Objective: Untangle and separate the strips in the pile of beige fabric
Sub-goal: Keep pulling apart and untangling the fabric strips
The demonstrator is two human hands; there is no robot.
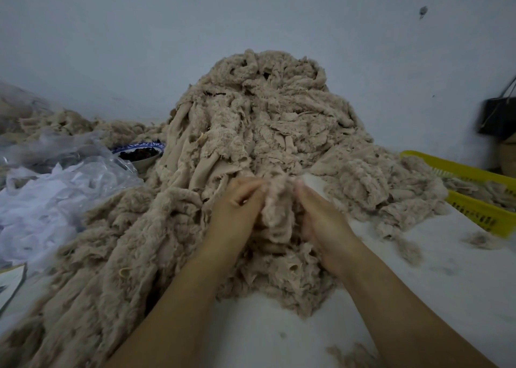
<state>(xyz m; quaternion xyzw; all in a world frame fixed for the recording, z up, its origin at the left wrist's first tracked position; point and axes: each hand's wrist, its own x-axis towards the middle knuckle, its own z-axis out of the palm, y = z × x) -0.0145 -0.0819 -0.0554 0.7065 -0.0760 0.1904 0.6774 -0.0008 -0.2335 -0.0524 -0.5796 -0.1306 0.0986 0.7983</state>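
A pile [268,122] of beige fabric rises against the wall at the back of a white table [446,284] and spills forward and to the left, almost to the near edge. It fills the middle of the view, and its strips look knotted and matted throughout. By that measure the job is barely begun: nearly all the fabric is still tangled, and no neat row of freed strips shows anywhere.

Crumpled clear plastic [55,189] crowds the left side and lies against the fabric, so there is no room to lay anything down there. A yellow basket [472,212] stands at the table's right edge, just beside the pile's right flank. It holds some beige fabric, which may be sorted, though that cannot be told from here.

The best open room is the bare tabletop to the right of the arms and in front of the person. The table's own edges are mostly hidden under fabric and plastic.

The person's left hand [237,208] and right hand [321,217] work close together at the pile's near slope. The fingers of each are curled and pinch opposite sides of one tuft [276,208], lifted a little from the heap and seemingly about to be pulled apart.

A blue-rimmed bowl [139,155] with dark contents sits half wedged between plastic and pile, where sliding fabric could catch it. Loose scraps [483,239] dot the table near the basket.
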